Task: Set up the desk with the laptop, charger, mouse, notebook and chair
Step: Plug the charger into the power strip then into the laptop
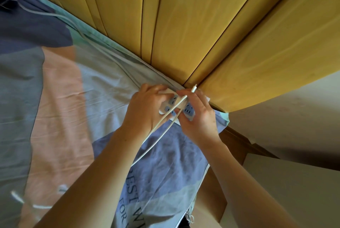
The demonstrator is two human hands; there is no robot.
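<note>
Between both sets of fingers on the bed, the left hand (147, 106) clamps the power strip (176, 107) while the right hand (199, 115) pinches the charger cable (158, 134) against it; steady the strip, then pull straight.

Setting: bedroom in a home. Evidence: bed (60, 110) filling the left and centre of the frame, covered with a patchwork-print sheet (161, 163) in blue, grey, pink and mint blocks with printed lettering at lower centre; yellow wooden panelling (184, 16) across the top, running along the bed's edge; plain pale wall (287, 132) at right; white power strip (176, 107) with a white cable (156, 141) lying on the bedding at centre.
</note>
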